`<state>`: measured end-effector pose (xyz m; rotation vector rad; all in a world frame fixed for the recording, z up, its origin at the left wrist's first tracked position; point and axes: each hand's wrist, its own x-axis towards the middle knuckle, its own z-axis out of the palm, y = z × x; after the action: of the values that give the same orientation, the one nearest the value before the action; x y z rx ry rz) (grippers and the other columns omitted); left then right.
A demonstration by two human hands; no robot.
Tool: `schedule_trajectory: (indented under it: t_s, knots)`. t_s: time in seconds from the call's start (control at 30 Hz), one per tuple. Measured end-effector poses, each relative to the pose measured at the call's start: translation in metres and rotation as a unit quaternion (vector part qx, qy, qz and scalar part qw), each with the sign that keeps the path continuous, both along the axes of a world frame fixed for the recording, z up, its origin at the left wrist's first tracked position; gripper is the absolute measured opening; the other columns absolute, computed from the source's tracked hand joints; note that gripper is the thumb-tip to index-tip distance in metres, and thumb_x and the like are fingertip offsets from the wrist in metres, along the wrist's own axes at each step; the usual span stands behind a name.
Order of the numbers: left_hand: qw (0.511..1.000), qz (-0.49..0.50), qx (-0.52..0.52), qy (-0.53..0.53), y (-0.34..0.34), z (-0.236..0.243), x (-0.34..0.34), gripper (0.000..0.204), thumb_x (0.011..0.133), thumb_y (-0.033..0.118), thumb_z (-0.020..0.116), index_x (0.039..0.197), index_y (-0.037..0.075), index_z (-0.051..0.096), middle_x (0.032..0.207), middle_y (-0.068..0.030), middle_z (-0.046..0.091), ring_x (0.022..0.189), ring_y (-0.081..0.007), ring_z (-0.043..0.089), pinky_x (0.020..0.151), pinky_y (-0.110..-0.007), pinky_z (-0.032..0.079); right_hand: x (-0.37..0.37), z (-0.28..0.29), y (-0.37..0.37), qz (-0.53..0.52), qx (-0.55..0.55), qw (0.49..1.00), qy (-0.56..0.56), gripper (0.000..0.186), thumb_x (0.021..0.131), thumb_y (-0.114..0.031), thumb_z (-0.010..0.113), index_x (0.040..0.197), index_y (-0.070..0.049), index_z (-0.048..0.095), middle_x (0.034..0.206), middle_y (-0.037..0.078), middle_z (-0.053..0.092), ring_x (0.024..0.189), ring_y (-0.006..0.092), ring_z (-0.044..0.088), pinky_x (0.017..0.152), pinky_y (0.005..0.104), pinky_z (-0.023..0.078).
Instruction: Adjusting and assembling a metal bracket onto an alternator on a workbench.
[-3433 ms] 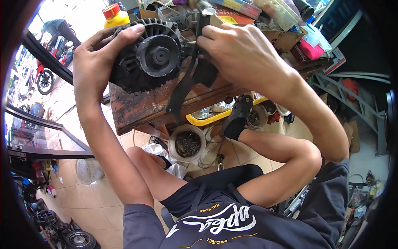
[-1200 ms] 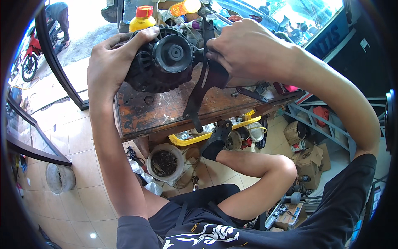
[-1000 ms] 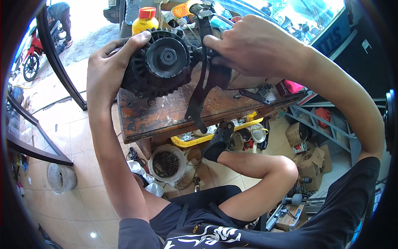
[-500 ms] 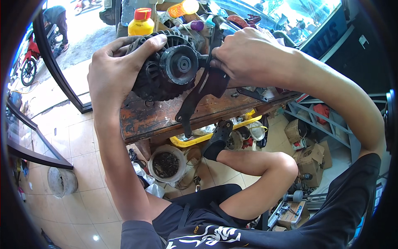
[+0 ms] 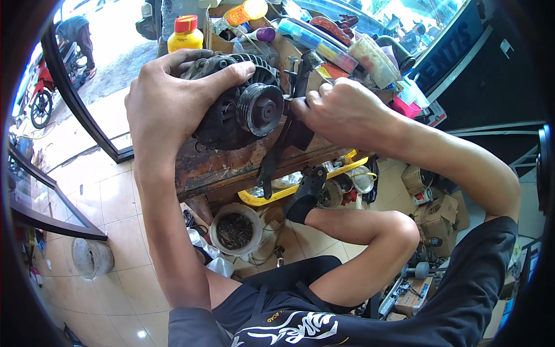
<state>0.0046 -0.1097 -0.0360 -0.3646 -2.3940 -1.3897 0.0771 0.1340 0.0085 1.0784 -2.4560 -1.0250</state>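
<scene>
My left hand (image 5: 167, 107) grips a dark, grimy alternator (image 5: 225, 136) from the left, thumb over its finned housing. Its grooved pulley (image 5: 260, 110) faces toward me and slightly right. Just right of it is a black metal bracket (image 5: 283, 144), hanging down over the front of the worn wooden bench (image 5: 208, 173). My right hand (image 5: 347, 118) is closed at the upper part of the bracket, beside a short metal rod between bracket and alternator; exactly what its fingertips hold there is partly hidden.
A yellow bottle (image 5: 185, 37) and cluttered plastic boxes (image 5: 318, 46) sit at the back. Below are a yellow tray (image 5: 260, 199), a bucket of metal bits (image 5: 234, 228), my bent leg (image 5: 381, 243) and cardboard boxes (image 5: 439, 225). A person (image 5: 78, 40) bends by a red motorbike outside the glass door.
The alternator and my left hand have shifted down and right, the pulley turning rightward. My right hand has moved lower, and the bracket's top is lower, uncovering plastic boxes behind it.
</scene>
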Motion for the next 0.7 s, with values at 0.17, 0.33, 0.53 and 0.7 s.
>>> schedule_trajectory:
  t_s: [0.17, 0.33, 0.53, 0.7]
  knots:
    - [1.000, 0.010, -0.005, 0.022, 0.005, 0.005, 0.009, 0.074, 0.062, 0.069, 0.083, 0.102, 0.007, 0.079, 0.080, -0.0073, 0.076, 0.068, -0.0172, 0.075, 0.069, -0.029, 0.061, 0.009, -0.008, -0.006, -0.174, -0.129, 0.975, -0.045, 0.011, 0.082, -0.012, 0.065, 0.080, -0.001, 0.067, 0.065, 0.015, 0.068, 0.062, 0.0291, 0.072, 0.056, 0.0384, 0.056]
    - [1.000, -0.005, -0.019, 0.006, 0.009, 0.007, 0.004, 0.075, 0.062, 0.069, 0.083, 0.103, 0.007, 0.079, 0.082, -0.0075, 0.077, 0.070, -0.0176, 0.075, 0.070, -0.029, 0.060, 0.006, -0.007, -0.003, -0.261, -0.224, 0.931, -0.123, 0.014, 0.081, -0.014, 0.066, 0.082, 0.000, 0.069, 0.069, 0.017, 0.071, 0.067, 0.0298, 0.074, 0.060, 0.0408, 0.058]
    - [0.999, -0.027, -0.021, -0.036, 0.001, 0.006, 0.001, 0.076, 0.068, 0.061, 0.083, 0.114, 0.001, 0.074, 0.094, -0.0125, 0.077, 0.082, -0.0201, 0.076, 0.080, -0.031, 0.060, 0.013, -0.005, -0.002, -0.098, -0.068, 0.993, -0.017, 0.016, 0.085, -0.014, 0.064, 0.089, 0.001, 0.063, 0.068, 0.012, 0.070, 0.063, 0.0235, 0.073, 0.055, 0.0340, 0.055]
    - [1.000, -0.020, 0.009, -0.010, -0.004, 0.004, -0.003, 0.078, 0.064, 0.067, 0.083, 0.109, 0.003, 0.077, 0.088, -0.0114, 0.077, 0.075, -0.0195, 0.076, 0.072, -0.029, 0.060, 0.008, -0.016, 0.000, -0.068, -0.023, 0.997, 0.025, 0.013, 0.088, -0.015, 0.062, 0.091, -0.002, 0.061, 0.067, 0.008, 0.067, 0.062, 0.0224, 0.071, 0.053, 0.0335, 0.052]
